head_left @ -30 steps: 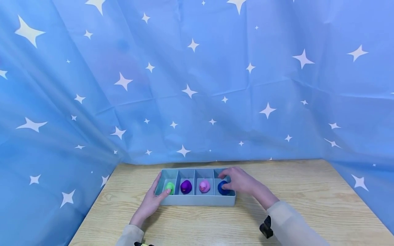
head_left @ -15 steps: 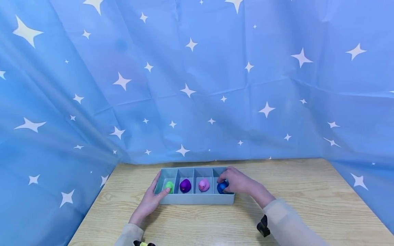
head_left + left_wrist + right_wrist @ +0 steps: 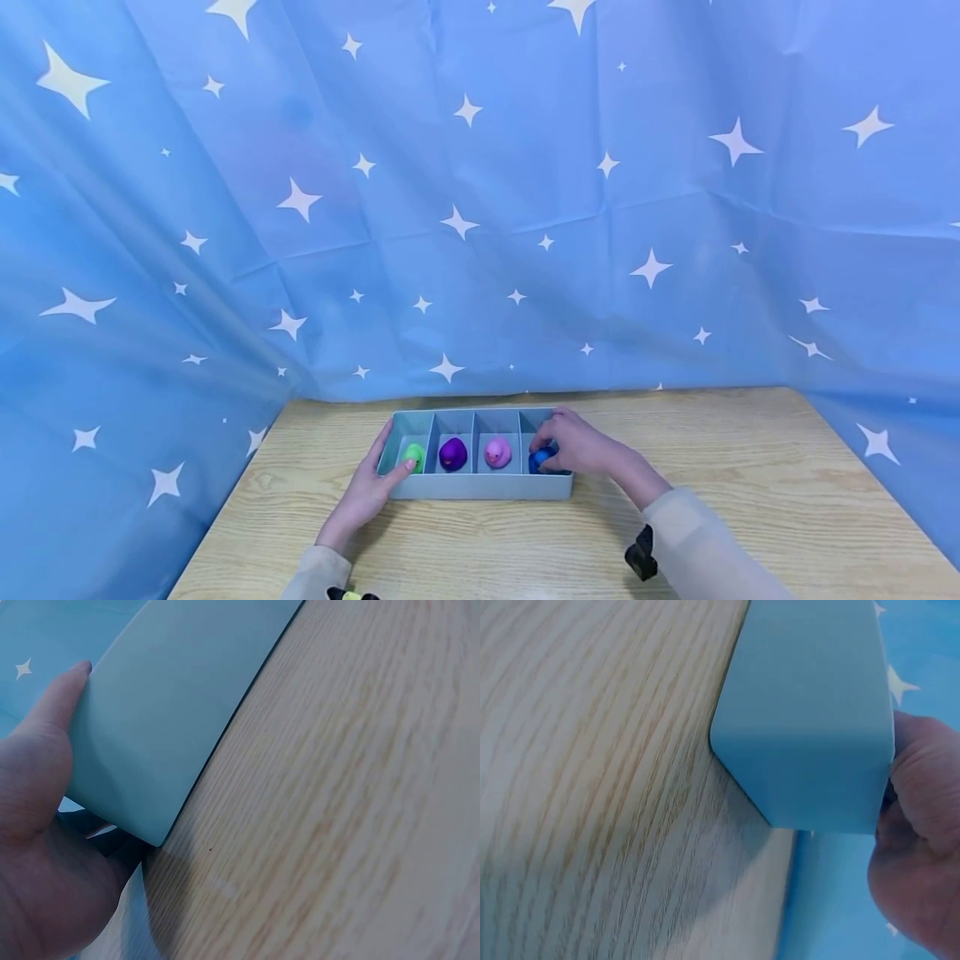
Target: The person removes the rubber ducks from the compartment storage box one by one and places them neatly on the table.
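Blue toy (image 3: 537,460) is pinched by the right hand (image 3: 579,442) in the rightmost compartment of a tray (image 3: 480,487), fenced by a divider (image 3: 521,442) from a pink duck (image 3: 497,452), a purple duck (image 3: 453,454) and a green duck (image 3: 413,452), the tray being gripped by the left hand (image 3: 366,485) on a table (image 3: 495,550) before starry cloth (image 3: 525,333).
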Tool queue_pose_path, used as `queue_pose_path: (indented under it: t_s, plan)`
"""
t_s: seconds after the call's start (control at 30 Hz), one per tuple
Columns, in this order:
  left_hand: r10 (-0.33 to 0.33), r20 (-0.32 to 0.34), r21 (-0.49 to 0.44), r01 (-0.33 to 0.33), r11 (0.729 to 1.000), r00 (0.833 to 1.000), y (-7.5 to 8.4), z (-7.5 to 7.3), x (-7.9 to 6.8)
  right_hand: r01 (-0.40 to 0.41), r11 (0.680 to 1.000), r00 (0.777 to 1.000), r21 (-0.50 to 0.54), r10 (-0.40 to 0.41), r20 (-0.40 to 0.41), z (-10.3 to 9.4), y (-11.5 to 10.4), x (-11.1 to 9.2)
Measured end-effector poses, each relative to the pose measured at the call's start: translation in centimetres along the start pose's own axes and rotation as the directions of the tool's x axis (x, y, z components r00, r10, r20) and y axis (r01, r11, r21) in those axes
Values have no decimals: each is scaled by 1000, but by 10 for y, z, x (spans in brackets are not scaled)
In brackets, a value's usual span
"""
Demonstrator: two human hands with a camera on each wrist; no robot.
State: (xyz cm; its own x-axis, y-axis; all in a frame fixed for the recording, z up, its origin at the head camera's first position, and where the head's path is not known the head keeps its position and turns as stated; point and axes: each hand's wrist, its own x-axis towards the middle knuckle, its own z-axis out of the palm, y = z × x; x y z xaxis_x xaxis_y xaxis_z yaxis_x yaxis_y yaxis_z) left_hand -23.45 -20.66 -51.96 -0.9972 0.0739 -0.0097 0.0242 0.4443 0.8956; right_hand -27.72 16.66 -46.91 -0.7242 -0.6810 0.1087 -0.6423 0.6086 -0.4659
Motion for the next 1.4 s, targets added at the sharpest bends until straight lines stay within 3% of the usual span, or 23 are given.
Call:
queue_pose_path:
  t_s: [0.27, 0.47, 1.0, 1.27, 1.4]
  plan:
    - [2, -1, -4, -2, 1000, 1000, -1, 0, 0, -118, 965, 992, 235, 123, -4, -2, -1, -4]
    - [8, -2, -14, -8, 1000, 1000, 0, 0, -1, -186, 932, 980, 311, 200, -13, -5, -7, -6]
    - [20, -4, -27, -20, 999, 1000, -1, 1, 0, -149, 907, 964, 393, 222, -145, -19, -14, -16]
    - [27, -3, -27, -27, 999, 1000, -2, 0, 1, -146, 877, 948, 458, 257, -190, -27, -10, -25]
    - [32, -3, -24, -32, 999, 999, -1, 0, 2, -132, 878, 945, 461, 251, -208, -32, -7, -32]
